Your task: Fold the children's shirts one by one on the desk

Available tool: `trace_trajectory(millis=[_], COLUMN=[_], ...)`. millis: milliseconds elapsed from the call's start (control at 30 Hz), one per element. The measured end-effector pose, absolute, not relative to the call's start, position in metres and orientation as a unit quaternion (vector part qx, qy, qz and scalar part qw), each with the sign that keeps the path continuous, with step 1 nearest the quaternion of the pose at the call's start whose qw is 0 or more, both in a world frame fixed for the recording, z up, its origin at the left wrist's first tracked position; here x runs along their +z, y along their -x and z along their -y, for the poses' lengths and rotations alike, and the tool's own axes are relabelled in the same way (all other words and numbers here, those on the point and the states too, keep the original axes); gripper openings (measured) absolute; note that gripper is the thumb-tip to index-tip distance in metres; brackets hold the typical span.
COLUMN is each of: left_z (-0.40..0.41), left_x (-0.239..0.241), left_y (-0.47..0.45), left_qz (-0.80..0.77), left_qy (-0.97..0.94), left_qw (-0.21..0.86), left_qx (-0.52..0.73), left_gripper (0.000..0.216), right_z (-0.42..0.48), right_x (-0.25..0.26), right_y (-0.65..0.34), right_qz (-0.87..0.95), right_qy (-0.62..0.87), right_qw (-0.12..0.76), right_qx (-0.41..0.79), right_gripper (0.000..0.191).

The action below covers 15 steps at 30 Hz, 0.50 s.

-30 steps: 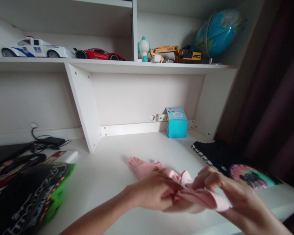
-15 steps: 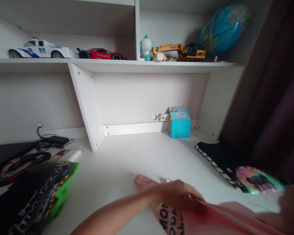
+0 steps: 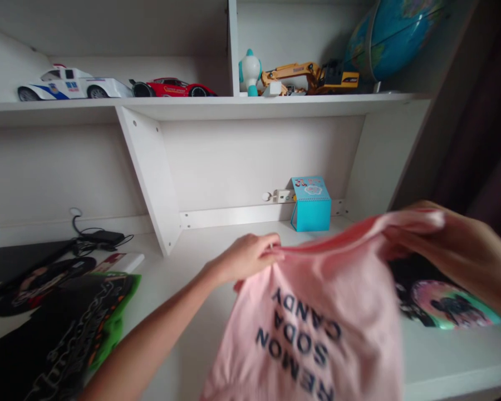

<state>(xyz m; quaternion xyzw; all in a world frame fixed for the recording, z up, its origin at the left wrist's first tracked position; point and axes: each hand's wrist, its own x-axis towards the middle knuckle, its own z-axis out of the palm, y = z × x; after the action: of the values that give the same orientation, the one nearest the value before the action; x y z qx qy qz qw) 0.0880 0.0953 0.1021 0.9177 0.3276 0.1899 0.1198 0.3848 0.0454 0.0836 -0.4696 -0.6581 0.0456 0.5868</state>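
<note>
A pink shirt point(image 3: 317, 312) with black lettering hangs stretched between my two hands above the white desk. The words on it appear upside down. My left hand point(image 3: 254, 256) is closed, pinching one top corner of the cloth. At the right, my right hand point(image 3: 426, 228) grips the other top corner, its fingers wrapped round the fabric and slightly blurred. The shirt's lower end runs out of view at the bottom. Behind my right hand lies a folded black shirt point(image 3: 446, 303) with a colourful print, partly covered.
Dark clothes with green trim point(image 3: 79, 323) lie at the left, near a power adapter point(image 3: 104, 238). A blue desk calendar point(image 3: 313, 214) stands at the back. Overhead, the shelf point(image 3: 183, 108) carries toy cars, a toy excavator point(image 3: 317, 75) and a globe point(image 3: 392, 44).
Both hands have come up with the pink shirt. It was bunched low and blurred near the desk; now it is spread out, with its lettering showing.
</note>
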Motion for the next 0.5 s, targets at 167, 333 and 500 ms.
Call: trace_trajectory(millis=[167, 333, 500], left_z=[-0.149, -0.130, -0.100], left_x=[0.136, 0.142, 0.077], left_y=[-0.083, -0.062, -0.048], left_qz=[-0.382, -0.321, -0.332], left_qy=[-0.802, -0.833, -0.927], left_qw=[-0.129, -0.167, -0.059], left_qx=[0.440, 0.418, 0.168], left_gripper=[0.014, 0.011, 0.016], right_z=[-0.086, -0.071, -0.056], right_x=[0.116, 0.091, -0.009], right_y=[-0.349, -0.340, -0.376], right_qz=[0.625, 0.673, 0.762], right_qy=[0.483, 0.418, 0.501], right_qw=[0.593, 0.580, 0.401], right_qx=[-0.154, -0.190, -0.080], right_gripper=[0.017, 0.030, 0.032])
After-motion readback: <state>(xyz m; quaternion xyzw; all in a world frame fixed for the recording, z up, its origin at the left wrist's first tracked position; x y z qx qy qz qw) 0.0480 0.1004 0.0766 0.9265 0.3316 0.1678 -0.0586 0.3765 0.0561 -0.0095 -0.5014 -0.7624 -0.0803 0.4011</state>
